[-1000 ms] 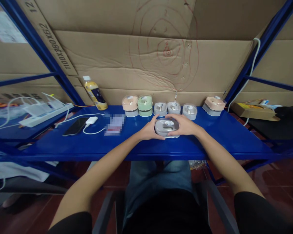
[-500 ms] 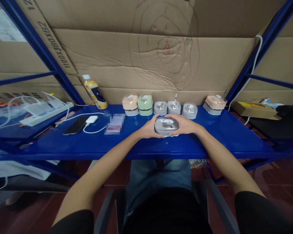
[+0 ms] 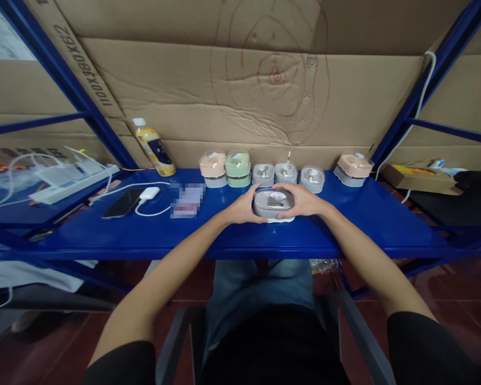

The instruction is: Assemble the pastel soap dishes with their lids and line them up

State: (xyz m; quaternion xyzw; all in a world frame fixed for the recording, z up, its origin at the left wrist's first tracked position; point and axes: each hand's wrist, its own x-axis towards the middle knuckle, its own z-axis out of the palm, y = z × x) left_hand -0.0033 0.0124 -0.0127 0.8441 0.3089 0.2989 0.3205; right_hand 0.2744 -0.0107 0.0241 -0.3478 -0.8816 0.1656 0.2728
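A grey lidded box that looks like a lunch box (image 3: 274, 203) is gripped between both hands near the front of the blue table. My left hand (image 3: 242, 207) wraps its left side, and my right hand (image 3: 302, 200) wraps its right side. A round white label and a dark handle-like bar show on its top. Something white and thin sticks out beneath its front edge. Behind it stand several similar small boxes: a peach one (image 3: 213, 170), a green one (image 3: 238, 170) and grey ones (image 3: 286, 174). Another peach box (image 3: 353, 170) is farther right.
The blue table (image 3: 369, 230) backs onto a cardboard wall (image 3: 164, 80). To the left are a yellow bottle (image 3: 155, 148), a dark phone (image 3: 123, 203), a white charger (image 3: 149, 193) with its cable, and a power strip (image 3: 74, 184). An open cardboard box (image 3: 420, 179) lies beyond the right frame post.
Both hands keep their hold on the grey lunch box, which has barely moved. The view has shifted slightly.
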